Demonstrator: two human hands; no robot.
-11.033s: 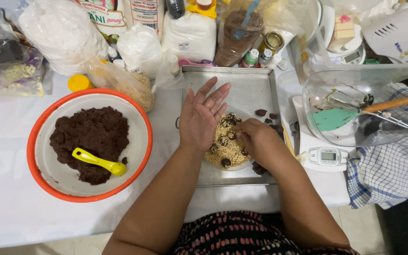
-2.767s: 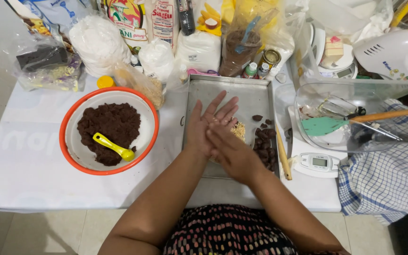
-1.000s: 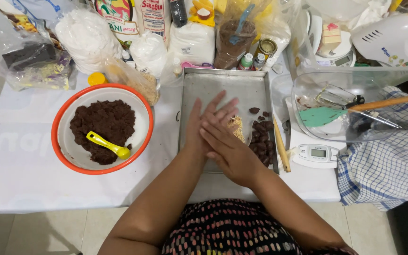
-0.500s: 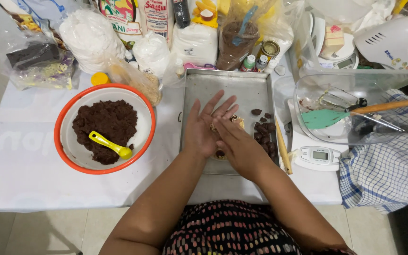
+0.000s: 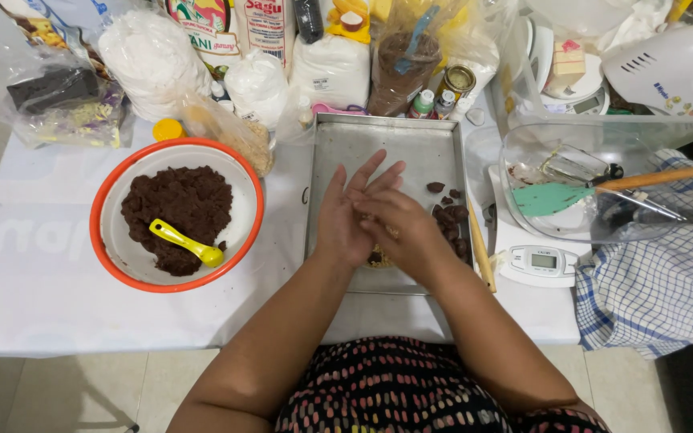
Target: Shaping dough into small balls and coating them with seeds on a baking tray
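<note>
White tablecloth [image 5: 42,265]; hands [image 5: 374,220] pressed together over dull metal tray [image 5: 362,144].

A metal baking tray [image 5: 338,144] is seen at centre frame, lying flat; dark brown dough pieces [image 5: 451,216] are clustered along its right side, a crumbly patch half hidden below.

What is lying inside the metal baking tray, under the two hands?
In the metal tray, dark brown dough pieces lie at its right side. A bit of crumbly light mixture peeks out below the left hand and right hand. The hands cover the rest.
</note>
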